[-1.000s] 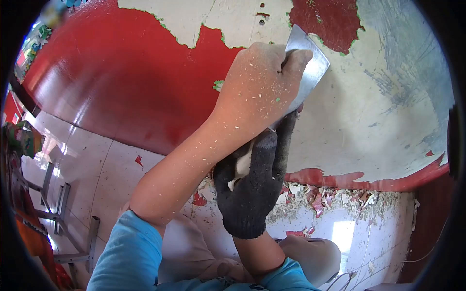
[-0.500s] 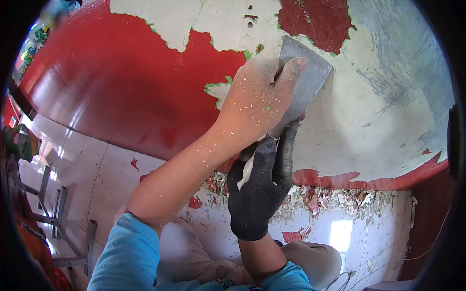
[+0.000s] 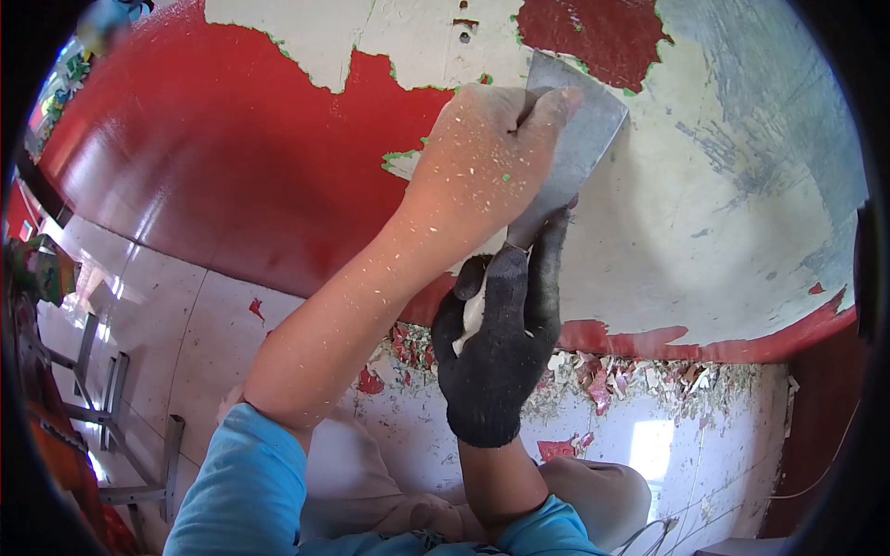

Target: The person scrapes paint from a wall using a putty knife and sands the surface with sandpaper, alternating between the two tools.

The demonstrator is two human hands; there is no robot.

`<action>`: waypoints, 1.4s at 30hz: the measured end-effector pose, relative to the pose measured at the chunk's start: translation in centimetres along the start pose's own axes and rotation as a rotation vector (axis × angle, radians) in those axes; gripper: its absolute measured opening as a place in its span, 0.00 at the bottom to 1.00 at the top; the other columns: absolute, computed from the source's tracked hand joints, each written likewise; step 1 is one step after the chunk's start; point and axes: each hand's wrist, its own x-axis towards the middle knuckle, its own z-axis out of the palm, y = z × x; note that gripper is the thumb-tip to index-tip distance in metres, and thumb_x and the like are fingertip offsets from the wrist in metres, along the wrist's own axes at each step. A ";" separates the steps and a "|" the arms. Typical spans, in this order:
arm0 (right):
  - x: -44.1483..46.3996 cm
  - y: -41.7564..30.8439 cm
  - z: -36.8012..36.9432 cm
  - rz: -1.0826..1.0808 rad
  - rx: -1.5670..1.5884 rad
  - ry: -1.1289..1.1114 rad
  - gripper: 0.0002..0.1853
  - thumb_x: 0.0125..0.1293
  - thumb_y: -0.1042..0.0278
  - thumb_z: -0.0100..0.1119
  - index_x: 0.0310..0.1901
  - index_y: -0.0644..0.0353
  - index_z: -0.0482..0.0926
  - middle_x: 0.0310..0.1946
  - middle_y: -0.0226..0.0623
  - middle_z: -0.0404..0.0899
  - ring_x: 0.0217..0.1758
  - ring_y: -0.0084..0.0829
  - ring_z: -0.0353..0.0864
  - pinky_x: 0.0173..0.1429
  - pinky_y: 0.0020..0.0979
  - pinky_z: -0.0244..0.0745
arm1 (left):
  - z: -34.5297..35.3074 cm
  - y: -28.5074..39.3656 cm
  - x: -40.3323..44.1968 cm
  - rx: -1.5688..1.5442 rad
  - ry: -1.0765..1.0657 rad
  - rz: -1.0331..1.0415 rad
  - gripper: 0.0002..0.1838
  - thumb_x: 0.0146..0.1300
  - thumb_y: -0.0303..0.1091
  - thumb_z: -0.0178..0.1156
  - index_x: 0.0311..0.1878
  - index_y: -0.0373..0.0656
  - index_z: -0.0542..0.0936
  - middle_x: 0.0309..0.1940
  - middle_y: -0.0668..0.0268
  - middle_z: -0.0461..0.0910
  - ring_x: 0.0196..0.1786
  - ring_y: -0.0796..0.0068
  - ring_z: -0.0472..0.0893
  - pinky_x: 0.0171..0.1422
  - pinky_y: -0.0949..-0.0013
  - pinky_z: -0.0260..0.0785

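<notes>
Painted surface [image 3: 686, 241] looks half-stripped, red paint [image 3: 250, 167] remaining leftward; left hand [image 3: 487, 139] clasps scraper blade [image 3: 590, 120], gloved right hand [image 3: 501, 347] its handle [image 3: 472, 322].

Curved surface [image 3: 649, 259]: cream w/ blue-grey streaks far R, glossy red area [image 3: 260, 139] on L, darker red patch [image 3: 593, 42] up top, thin bright-green edging along some paint borders. Scraper [image 3: 589, 130]: silver-grey blade, off-white handle. R hand [image 3: 496, 361]: black knit glove, greyer at fingers [image 3: 546, 273]. L hand [image 3: 487, 148]: dotted w/ pale flecks + tiny green speck. Sleeves [image 3: 246, 482]: lt blue. Trousers [image 3: 598, 496]: beige-grey. Floor [image 3: 218, 371]: white tiles, thin dk joint lines, bright-white glare patch [image 3: 652, 445]. Paint chips [image 3: 598, 385]: mixed red, cream + grey-green. Metal frame [image 3: 172, 463] far L: grey. Panel [image 3: 816, 426] far R: dk red-brown.
</notes>
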 end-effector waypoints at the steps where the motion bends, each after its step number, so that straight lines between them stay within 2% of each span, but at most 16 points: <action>1: 0.0 0.0 0.0 -0.023 -0.029 -0.001 0.20 0.61 0.81 0.52 0.56 0.68 0.68 0.57 0.53 0.68 0.34 0.25 0.76 0.35 0.24 0.73 | 0.1 0.0 -0.1 0.005 -0.002 0.002 0.28 0.67 0.50 0.54 0.21 0.32 0.70 0.14 0.74 0.59 0.22 0.85 0.59 0.24 0.72 0.55; 3: 0.0 0.1 -0.1 -0.069 -0.095 -0.001 0.21 0.62 0.81 0.51 0.59 0.67 0.66 0.52 0.50 0.70 0.33 0.23 0.75 0.34 0.23 0.73 | 0.4 -0.1 -0.4 0.038 0.075 0.056 0.24 0.66 0.42 0.53 0.24 0.27 0.73 0.11 0.52 0.65 0.15 0.67 0.63 0.25 0.60 0.60; 6: 0.1 0.2 -0.2 -0.157 -0.202 0.003 0.23 0.64 0.80 0.49 0.62 0.65 0.64 0.46 0.45 0.73 0.32 0.21 0.74 0.33 0.22 0.72 | 1.5 -0.6 -1.0 -0.207 0.097 -0.008 0.25 0.67 0.43 0.53 0.23 0.28 0.73 0.11 0.55 0.66 0.17 0.71 0.63 0.25 0.61 0.60; 11: 0.2 0.6 -0.6 -0.287 -0.386 -0.006 0.27 0.66 0.78 0.46 0.68 0.62 0.60 0.35 0.38 0.77 0.30 0.18 0.72 0.32 0.20 0.71 | 1.3 0.2 -0.6 -0.191 0.077 -0.084 0.26 0.67 0.44 0.53 0.21 0.29 0.71 0.10 0.60 0.64 0.17 0.75 0.62 0.25 0.62 0.59; 12: 0.4 1.1 -0.4 -0.402 -0.490 0.009 0.29 0.70 0.75 0.43 0.71 0.59 0.52 0.25 0.28 0.71 0.28 0.13 0.68 0.30 0.17 0.68 | 1.4 0.5 -0.5 -0.251 0.060 -0.133 0.27 0.67 0.45 0.53 0.20 0.30 0.70 0.10 0.61 0.63 0.18 0.75 0.62 0.25 0.62 0.58; 16: 1.7 -0.5 -0.4 -0.314 -0.407 -0.001 0.28 0.69 0.75 0.45 0.70 0.60 0.56 0.27 0.29 0.72 0.28 0.14 0.69 0.28 0.17 0.67 | 1.2 -0.1 0.6 -0.195 0.081 -0.053 0.27 0.66 0.45 0.53 0.19 0.31 0.69 0.10 0.63 0.62 0.18 0.77 0.63 0.25 0.64 0.59; 18: 3.2 -1.8 0.0 -0.831 -0.946 -0.149 0.29 0.65 0.78 0.51 0.68 0.58 0.61 0.26 0.28 0.73 0.25 0.14 0.69 0.27 0.19 0.67 | -0.7 1.7 2.0 -0.460 0.230 -0.128 0.27 0.66 0.45 0.54 0.18 0.32 0.68 0.10 0.63 0.63 0.19 0.78 0.64 0.25 0.65 0.60; 19: 2.9 -1.8 0.0 -0.829 -0.953 -0.139 0.29 0.65 0.78 0.51 0.68 0.58 0.61 0.26 0.28 0.73 0.25 0.14 0.69 0.27 0.19 0.67 | -0.9 1.8 2.4 -0.632 0.195 -0.096 0.27 0.64 0.46 0.55 0.18 0.31 0.69 0.10 0.62 0.65 0.18 0.79 0.64 0.24 0.66 0.60; 21: 2.8 -1.9 0.6 -0.548 -0.567 -0.145 0.28 0.65 0.77 0.51 0.67 0.57 0.62 0.26 0.28 0.73 0.25 0.14 0.68 0.27 0.20 0.66 | -0.8 1.4 1.9 -0.303 0.239 -0.053 0.27 0.64 0.46 0.56 0.19 0.30 0.71 0.10 0.61 0.66 0.16 0.79 0.64 0.22 0.67 0.60; 22: 2.3 -1.9 0.3 -0.481 -0.638 -0.137 0.26 0.68 0.75 0.44 0.69 0.60 0.59 0.25 0.26 0.69 0.26 0.14 0.67 0.26 0.16 0.65 | -0.5 1.4 1.5 -0.314 0.247 -0.027 0.27 0.64 0.46 0.56 0.19 0.30 0.71 0.10 0.61 0.66 0.16 0.79 0.64 0.22 0.67 0.60; 25: 3.3 -0.2 -2.6 -0.414 -0.396 -0.220 0.27 0.68 0.76 0.44 0.69 0.62 0.57 0.25 0.26 0.69 0.28 0.14 0.68 0.27 0.16 0.66 | 0.3 0.3 0.1 -0.268 0.118 -0.190 0.26 0.63 0.46 0.57 0.21 0.28 0.73 0.10 0.61 0.67 0.17 0.80 0.64 0.22 0.68 0.60; 31: 3.1 1.3 -4.5 -0.409 -0.352 -0.132 0.27 0.70 0.71 0.45 0.69 0.64 0.55 0.26 0.27 0.69 0.29 0.13 0.68 0.28 0.16 0.67 | 2.0 -1.5 -1.4 -0.290 -0.083 -0.165 0.22 0.64 0.45 0.57 0.30 0.29 0.79 0.19 0.62 0.78 0.21 0.80 0.73 0.27 0.70 0.66; 34: 2.3 1.0 -4.2 -0.360 -0.266 -0.076 0.29 0.68 0.78 0.44 0.70 0.66 0.52 0.26 0.27 0.69 0.28 0.17 0.67 0.32 0.19 0.67 | 3.1 -1.8 -1.7 -0.475 -0.113 -0.194 0.22 0.65 0.45 0.56 0.32 0.29 0.79 0.22 0.62 0.79 0.23 0.81 0.74 0.29 0.70 0.67; 37: 3.0 0.9 -5.3 -0.531 -0.444 -0.083 0.26 0.70 0.72 0.45 0.69 0.63 0.57 0.28 0.30 0.72 0.27 0.16 0.68 0.28 0.17 0.66 | 3.2 0.0 -1.9 -0.642 -0.122 -0.342 0.22 0.66 0.45 0.54 0.33 0.29 0.78 0.23 0.64 0.79 0.25 0.82 0.75 0.30 0.72 0.68; 40: 2.4 0.3 -4.8 -0.519 -0.473 -0.070 0.25 0.69 0.73 0.47 0.67 0.62 0.61 0.29 0.31 0.74 0.29 0.16 0.69 0.28 0.17 0.66 | 3.7 0.3 -2.0 -0.713 -0.045 -0.321 0.23 0.67 0.46 0.53 0.32 0.31 0.77 0.21 0.67 0.76 0.24 0.84 0.73 0.28 0.74 0.66; 42: 2.3 -0.1 -4.6 -0.460 -0.436 -0.078 0.27 0.68 0.74 0.48 0.68 0.62 0.59 0.27 0.29 0.73 0.27 0.15 0.68 0.28 0.17 0.66 | 3.9 -0.8 -1.4 -0.659 -0.043 -0.268 0.23 0.68 0.47 0.53 0.31 0.32 0.77 0.20 0.68 0.75 0.24 0.84 0.72 0.28 0.75 0.66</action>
